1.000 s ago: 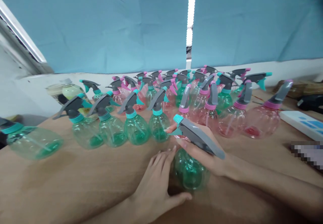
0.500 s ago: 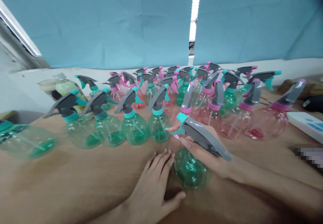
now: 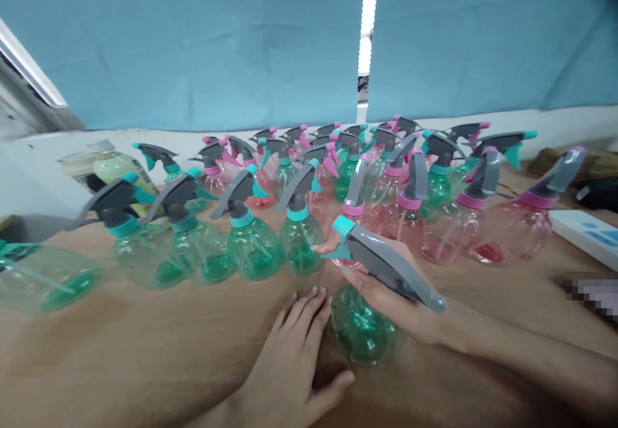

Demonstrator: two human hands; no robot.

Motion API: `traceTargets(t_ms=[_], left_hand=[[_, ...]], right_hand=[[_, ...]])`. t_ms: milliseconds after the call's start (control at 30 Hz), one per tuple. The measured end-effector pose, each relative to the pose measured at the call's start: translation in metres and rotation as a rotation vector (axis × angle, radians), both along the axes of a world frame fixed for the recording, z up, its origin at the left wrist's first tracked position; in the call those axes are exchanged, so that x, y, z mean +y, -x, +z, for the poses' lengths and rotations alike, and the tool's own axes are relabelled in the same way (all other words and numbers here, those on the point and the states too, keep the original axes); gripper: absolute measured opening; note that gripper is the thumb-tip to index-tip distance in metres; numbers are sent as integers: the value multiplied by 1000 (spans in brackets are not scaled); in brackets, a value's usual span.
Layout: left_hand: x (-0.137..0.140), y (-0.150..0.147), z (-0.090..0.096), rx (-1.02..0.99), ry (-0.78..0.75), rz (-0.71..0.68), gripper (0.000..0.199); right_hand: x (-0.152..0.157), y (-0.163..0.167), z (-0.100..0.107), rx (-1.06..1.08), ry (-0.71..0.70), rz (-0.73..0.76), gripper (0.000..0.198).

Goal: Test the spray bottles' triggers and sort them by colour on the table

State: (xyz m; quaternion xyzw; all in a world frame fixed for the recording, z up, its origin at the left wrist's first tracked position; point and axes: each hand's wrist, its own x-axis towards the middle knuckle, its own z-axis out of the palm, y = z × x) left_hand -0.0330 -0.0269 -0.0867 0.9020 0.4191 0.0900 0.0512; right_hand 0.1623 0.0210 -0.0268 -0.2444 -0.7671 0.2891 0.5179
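My right hand [image 3: 386,286] grips a green spray bottle [image 3: 363,326] round its neck, just under the grey and turquoise trigger head. The bottle stands upright near the front of the wooden table [image 3: 159,357], its trigger pointing left. Beside it on the left, my left hand [image 3: 299,351] rests on the tabletop with fingers stretched out and thumb apart, holding nothing. Beyond my hands, a green spray bottle [image 3: 302,241] and a pink spray bottle [image 3: 355,212] stand close by, the pink one partly hidden by my right hand.
Several more green and pink spray bottles fill the table behind. A tilted-looking green bottle [image 3: 53,273] is cut off at the left edge. A jug of pale liquid [image 3: 123,167] stands at back left. To the right lies a white device [image 3: 584,232]; behind is a blue curtain [image 3: 217,48].
The view has shifted slightly, so the bottles on the left appear a little further left. My hands and the held bottle keep almost the same pose.
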Motion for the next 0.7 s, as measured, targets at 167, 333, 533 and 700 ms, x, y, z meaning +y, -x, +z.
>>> traceTargets(t_ms=[167,333,533,700], left_hand=[[0,-3,4,55,23,-3,68],[0,0,5,62,-1,-13,68],[2,3,-3,20,-60,-41,67],[2,6,-7,2,-89,-47,66]], right_hand=[[1,0,0,-16,16,3,14],[0,0,1,-20,-13,-48,13],[-3,-1,11,-80,-30,-52,20],[-4,-3,12,-71,-41,-28,15]])
